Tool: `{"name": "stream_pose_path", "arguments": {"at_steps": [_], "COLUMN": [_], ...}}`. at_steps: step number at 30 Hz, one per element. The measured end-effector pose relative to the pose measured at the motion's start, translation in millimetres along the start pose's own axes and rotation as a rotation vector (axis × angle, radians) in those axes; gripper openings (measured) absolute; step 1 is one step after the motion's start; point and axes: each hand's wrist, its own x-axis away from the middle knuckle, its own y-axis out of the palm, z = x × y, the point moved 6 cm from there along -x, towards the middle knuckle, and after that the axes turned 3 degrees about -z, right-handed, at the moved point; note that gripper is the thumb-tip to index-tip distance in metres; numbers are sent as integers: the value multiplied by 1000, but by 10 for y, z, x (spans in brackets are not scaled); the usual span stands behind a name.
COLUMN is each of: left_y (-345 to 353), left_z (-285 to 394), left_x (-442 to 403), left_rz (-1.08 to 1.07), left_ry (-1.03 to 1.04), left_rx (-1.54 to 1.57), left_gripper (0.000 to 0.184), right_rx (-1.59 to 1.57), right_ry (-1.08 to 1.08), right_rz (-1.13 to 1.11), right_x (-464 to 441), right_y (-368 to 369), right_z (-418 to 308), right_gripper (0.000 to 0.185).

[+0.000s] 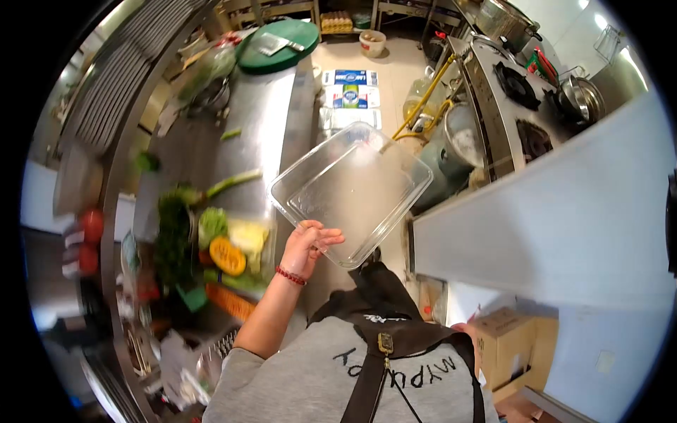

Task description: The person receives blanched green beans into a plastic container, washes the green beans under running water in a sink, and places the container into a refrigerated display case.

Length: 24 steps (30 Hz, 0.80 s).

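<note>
My left hand (pixel 310 245), with a red bead bracelet at the wrist, grips the near edge of a clear rectangular plastic container (pixel 356 187). The container is tilted in front of my body, over the floor beside the counter, and looks empty; the floor shows through it. My right hand is not in view; only a bit of skin shows at my right side. Left of my hand, on the steel counter, are a cut piece of orange squash (pixel 227 256), pale green lettuce (pixel 212 227) and dark leafy greens (pixel 173 233).
A green round cutting board (pixel 278 46) carries a cleaver (pixel 271 44) at the counter's far end. A stove (pixel 504 92) with pots and a large grey bin (pixel 458 144) stand right. Printed cardboard (pixel 350 96) lies on the floor ahead. A cardboard box (pixel 504 345) sits behind right.
</note>
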Motion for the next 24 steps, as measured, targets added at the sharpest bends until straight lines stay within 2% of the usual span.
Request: {"name": "stream_pose_path", "arguments": {"at_steps": [1,2,4,6,8,12,14,17,19,22,24], "left_y": [15,20,8,142,129,298,403,429,286,251,363], "left_z": [123,217,351,574,759,1417,1845,2169,2261,2513,2798], "left_x": [-322,-684,-1293,-1825,-2178,-2906,-3241,-3983,-4573,-5685,-6359], "left_rz": [-12,-28,54,-1,162,131,121,102,-17,-109,-115], "left_ry": [-1,9,-60,5,-94,-59,66,10,-39,-142,-164], "left_rx": [-18,-28,-88,-128,-45,33,-24,149,206,343,356], "left_gripper": [12,12,16,15,15,16,21,34,44,37,33], "right_rx": [80,23,16,-58,183,39,-12,-118,-95,124,141], "right_ry": [-81,-147,-171,-303,-594,-863,-949,-962,-929,-893,-687], "right_rz": [50,32,-57,-78,-29,-46,-53,-60,-28,126,22], "right_x": [-270,-597,-1324,-2278,-3077,-4223,-4655,-5355,-5945,-6606,-6936], "right_y": [58,97,14,50,-117,-893,-1220,-1541,-1550,-1521,-1510], "right_z": [-232,-437,-1319,-1966,-2965,-5210,-6074,-6927,-7073,-6866,-6533], "right_gripper": [15,16,18,18,16,19,19,20,20,20,19]}}
